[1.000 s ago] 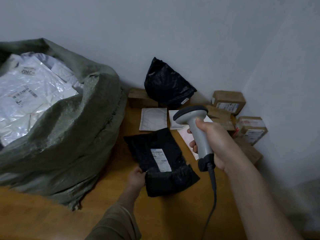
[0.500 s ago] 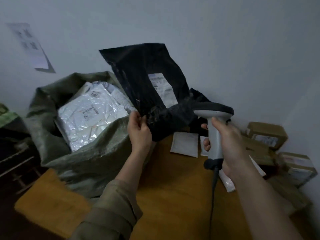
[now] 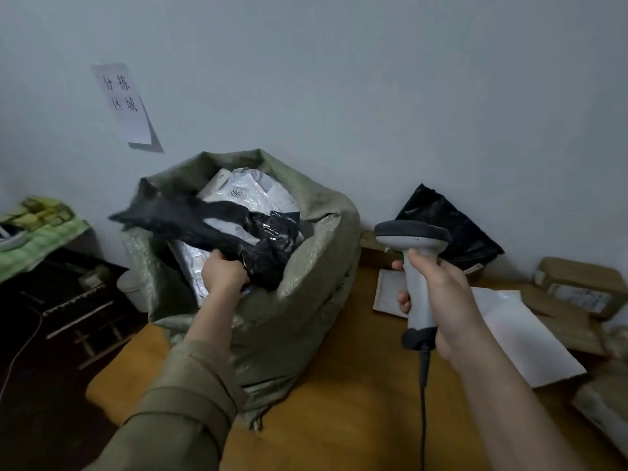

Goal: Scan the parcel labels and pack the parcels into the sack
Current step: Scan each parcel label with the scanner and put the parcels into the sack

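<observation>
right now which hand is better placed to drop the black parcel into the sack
Left hand: it grips the black parcel over the open sack. The right hand holds the scanner, off to the side.

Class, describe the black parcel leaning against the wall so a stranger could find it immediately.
Start at the green sack on the wooden table, then look right along the wall. The black parcel leans there behind the scanner. Its neighbours are white envelopes and brown boxes; the other black parcel is over the sack.
</observation>
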The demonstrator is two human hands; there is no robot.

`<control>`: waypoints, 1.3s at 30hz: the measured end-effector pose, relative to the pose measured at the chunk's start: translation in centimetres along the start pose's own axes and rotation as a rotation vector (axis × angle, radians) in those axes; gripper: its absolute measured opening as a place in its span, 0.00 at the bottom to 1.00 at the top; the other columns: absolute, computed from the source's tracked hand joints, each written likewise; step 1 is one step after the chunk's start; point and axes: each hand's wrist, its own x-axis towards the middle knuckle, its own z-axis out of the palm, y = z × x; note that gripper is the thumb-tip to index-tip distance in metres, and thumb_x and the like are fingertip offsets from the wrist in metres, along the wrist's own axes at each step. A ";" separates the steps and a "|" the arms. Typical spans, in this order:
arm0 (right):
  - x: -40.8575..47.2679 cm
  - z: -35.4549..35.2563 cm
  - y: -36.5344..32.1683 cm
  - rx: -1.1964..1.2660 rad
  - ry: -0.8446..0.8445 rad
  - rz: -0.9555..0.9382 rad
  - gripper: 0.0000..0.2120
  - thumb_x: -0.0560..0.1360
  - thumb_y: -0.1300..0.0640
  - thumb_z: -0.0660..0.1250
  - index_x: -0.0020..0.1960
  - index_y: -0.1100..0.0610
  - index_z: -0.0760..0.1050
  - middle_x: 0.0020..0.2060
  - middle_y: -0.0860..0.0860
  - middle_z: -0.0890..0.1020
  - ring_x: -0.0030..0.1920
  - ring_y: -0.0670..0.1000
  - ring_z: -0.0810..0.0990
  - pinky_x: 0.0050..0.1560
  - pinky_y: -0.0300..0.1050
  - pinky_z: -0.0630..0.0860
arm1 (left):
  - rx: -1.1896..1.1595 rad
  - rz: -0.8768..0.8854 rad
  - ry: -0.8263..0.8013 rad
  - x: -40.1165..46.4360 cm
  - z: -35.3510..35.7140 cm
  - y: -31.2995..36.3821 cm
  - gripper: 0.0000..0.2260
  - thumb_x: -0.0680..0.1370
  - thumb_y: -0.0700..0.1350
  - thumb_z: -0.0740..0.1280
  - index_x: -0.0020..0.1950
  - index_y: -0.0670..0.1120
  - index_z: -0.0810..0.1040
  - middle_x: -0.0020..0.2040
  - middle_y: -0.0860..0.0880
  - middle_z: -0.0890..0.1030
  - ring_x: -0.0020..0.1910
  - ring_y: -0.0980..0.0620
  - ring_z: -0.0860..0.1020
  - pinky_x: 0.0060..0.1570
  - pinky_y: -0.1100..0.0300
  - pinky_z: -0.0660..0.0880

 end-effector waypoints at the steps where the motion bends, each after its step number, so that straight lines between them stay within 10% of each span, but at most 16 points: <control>1: 0.0 0.1 0.1 -0.001 0.001 0.000 0.09 0.79 0.50 0.66 0.51 0.56 0.78 0.40 0.55 0.82 0.30 0.51 0.75 0.38 0.50 0.72 | 0.052 -0.010 -0.057 0.2 -0.2 -0.1 0.13 0.73 0.30 0.59 0.52 0.43 0.76 0.48 0.40 0.81 0.46 0.38 0.80 0.46 0.48 0.80; 8: -0.2 1.3 0.6 -0.015 0.004 -0.004 0.09 0.79 0.49 0.66 0.50 0.55 0.78 0.40 0.56 0.82 0.32 0.52 0.75 0.40 0.51 0.72 | 0.103 0.000 -0.051 1.9 -2.1 -0.7 0.18 0.75 0.31 0.61 0.64 0.43 0.73 0.61 0.38 0.77 0.58 0.36 0.77 0.53 0.49 0.75; 13: -0.4 1.5 1.1 -0.036 0.046 0.004 0.10 0.79 0.49 0.66 0.52 0.55 0.78 0.42 0.57 0.82 0.33 0.52 0.76 0.39 0.50 0.73 | 0.248 0.061 0.092 0.8 -1.7 -0.5 0.35 0.73 0.34 0.68 0.75 0.45 0.54 0.75 0.39 0.50 0.60 0.35 0.69 0.63 0.44 0.69; 30: 3.6 -12.2 2.5 -0.031 0.369 0.099 0.10 0.78 0.50 0.67 0.51 0.57 0.78 0.38 0.52 0.82 0.33 0.50 0.77 0.41 0.50 0.74 | 0.355 1.225 -0.126 -12.6 16.8 3.2 0.15 0.70 0.31 0.64 0.55 0.39 0.77 0.53 0.39 0.73 0.51 0.43 0.71 0.50 0.52 0.71; 39: 11.0 -21.3 6.3 -0.062 0.355 0.235 0.11 0.78 0.50 0.67 0.55 0.55 0.76 0.38 0.54 0.80 0.34 0.49 0.78 0.37 0.46 0.75 | 0.804 0.819 -0.687 -16.0 31.1 -4.2 0.21 0.78 0.36 0.64 0.69 0.49 0.69 0.66 0.51 0.71 0.52 0.54 0.76 0.51 0.59 0.77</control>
